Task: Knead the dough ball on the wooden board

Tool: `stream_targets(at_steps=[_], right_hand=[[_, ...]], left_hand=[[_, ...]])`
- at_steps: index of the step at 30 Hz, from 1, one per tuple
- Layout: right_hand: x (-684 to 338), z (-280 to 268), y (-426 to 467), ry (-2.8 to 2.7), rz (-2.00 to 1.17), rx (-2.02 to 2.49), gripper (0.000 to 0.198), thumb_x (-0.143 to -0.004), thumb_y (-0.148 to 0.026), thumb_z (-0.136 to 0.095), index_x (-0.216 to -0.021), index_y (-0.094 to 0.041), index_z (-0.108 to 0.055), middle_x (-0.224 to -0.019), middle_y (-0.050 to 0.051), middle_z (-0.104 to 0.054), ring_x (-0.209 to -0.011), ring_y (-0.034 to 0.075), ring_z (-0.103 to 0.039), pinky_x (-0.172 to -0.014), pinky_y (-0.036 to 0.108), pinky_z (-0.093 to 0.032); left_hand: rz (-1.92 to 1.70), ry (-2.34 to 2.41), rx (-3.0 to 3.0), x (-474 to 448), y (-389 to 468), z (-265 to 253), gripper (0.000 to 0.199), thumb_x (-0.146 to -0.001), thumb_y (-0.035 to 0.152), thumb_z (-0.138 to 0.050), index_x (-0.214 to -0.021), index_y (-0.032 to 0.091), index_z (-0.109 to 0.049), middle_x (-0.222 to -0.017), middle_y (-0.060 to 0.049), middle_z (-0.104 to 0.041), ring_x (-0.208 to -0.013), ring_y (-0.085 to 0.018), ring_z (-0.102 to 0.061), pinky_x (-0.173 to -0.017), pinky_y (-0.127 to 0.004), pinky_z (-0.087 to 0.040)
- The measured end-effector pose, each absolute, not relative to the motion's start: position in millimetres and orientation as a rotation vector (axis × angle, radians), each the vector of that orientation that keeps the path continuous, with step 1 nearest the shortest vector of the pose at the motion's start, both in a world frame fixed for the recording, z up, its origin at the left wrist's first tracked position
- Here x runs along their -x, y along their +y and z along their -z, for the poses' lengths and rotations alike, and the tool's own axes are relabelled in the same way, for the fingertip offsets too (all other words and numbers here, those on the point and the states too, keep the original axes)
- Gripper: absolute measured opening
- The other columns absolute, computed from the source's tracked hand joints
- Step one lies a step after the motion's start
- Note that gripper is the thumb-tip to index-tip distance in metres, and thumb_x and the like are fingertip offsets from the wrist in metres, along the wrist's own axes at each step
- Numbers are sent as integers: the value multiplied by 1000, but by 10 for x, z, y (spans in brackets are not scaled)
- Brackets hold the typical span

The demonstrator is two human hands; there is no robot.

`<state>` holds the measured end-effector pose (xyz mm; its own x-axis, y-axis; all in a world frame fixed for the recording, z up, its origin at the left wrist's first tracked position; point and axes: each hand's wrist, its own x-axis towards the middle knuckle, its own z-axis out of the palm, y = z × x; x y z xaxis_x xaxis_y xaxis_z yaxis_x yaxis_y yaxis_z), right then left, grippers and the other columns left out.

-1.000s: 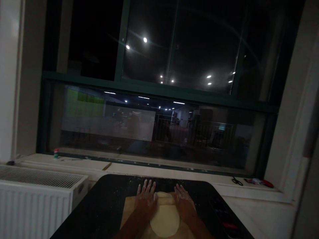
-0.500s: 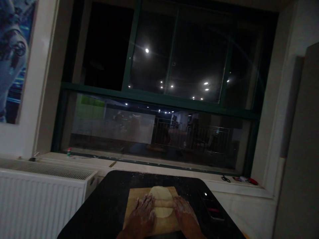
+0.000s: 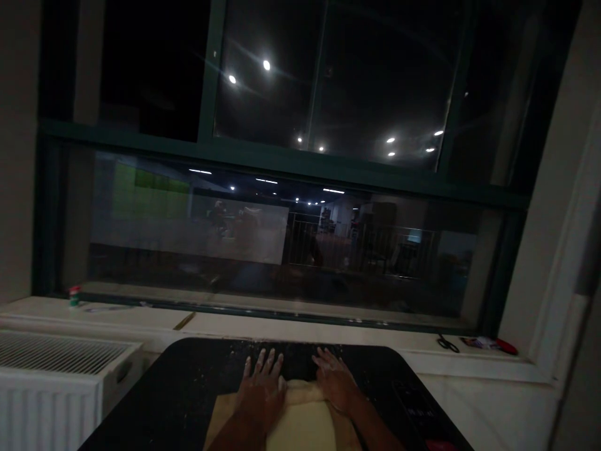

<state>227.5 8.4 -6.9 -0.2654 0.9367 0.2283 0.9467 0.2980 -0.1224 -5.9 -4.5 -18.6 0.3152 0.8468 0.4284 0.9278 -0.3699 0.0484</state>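
Note:
A flattened sheet of pale dough (image 3: pixel 303 429) lies on a wooden board (image 3: pixel 220 414) at the bottom of the view. Across its far end sits a short wooden rolling pin (image 3: pixel 303 393). My left hand (image 3: pixel 263 388) rests flat over the pin's left end, its floury fingers spread and pointing away from me. Over the right end lies my right hand (image 3: pixel 334 379), also flat with its fingers stretched out. Neither hand's fingers wrap round the pin. The palms cover both pin ends.
The board lies on a black table (image 3: pixel 188 382) with flour crumbs. A dark phone-like device (image 3: pixel 416 407) lies on its right side. Scissors (image 3: pixel 447 343) and a red item (image 3: pixel 507 346) are on the windowsill (image 3: pixel 225 324), a small red-capped container (image 3: pixel 74 296) farther left. A radiator (image 3: pixel 51 407) stands left.
Both hands have moved forward with the rolling pin, from the dough's middle to its far end. The camera view has shifted, so the board now sits lower in the picture.

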Motion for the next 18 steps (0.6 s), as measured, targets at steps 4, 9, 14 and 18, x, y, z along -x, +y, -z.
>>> stream_targets(at_steps=[4,9,14,18], right_hand=[[-2294,123,-381,-2227,124,1759,47,-97,-26,-31,-140,-20,-51,-151,6,-41,-142,22,-33,-119,48,-24],[-2321,529,-944,-2084,688,1545,43,-98,-29,-40,-136,-21,-55,-141,7,-53,-129,23,-51,-104,37,-49],[-2401,944,-1275,-1858,1103,1121,45,-98,-30,-36,-140,-25,-51,-117,4,-71,-104,19,-69,-83,27,-58],[-2436,876,-1313,-1968,1041,1171,44,-99,-35,-39,-140,-28,-51,-123,2,-68,-107,18,-68,-88,26,-56]], left_hand=[[668,-1346,2292,147,-294,321,46,-94,30,-39,-138,22,-53,-142,-6,-53,-131,-30,-50,-106,-54,-45],[835,-838,2026,336,-784,361,47,-92,28,-45,-138,19,-51,-140,-1,-58,-129,-19,-52,-107,-33,-43],[832,-669,1975,503,-1188,224,44,-90,22,-40,-131,24,-58,-127,7,-67,-115,-12,-59,-111,-25,-34],[839,-675,2024,508,-1149,248,44,-92,25,-44,-135,22,-55,-132,4,-64,-120,-13,-57,-114,-26,-33]])
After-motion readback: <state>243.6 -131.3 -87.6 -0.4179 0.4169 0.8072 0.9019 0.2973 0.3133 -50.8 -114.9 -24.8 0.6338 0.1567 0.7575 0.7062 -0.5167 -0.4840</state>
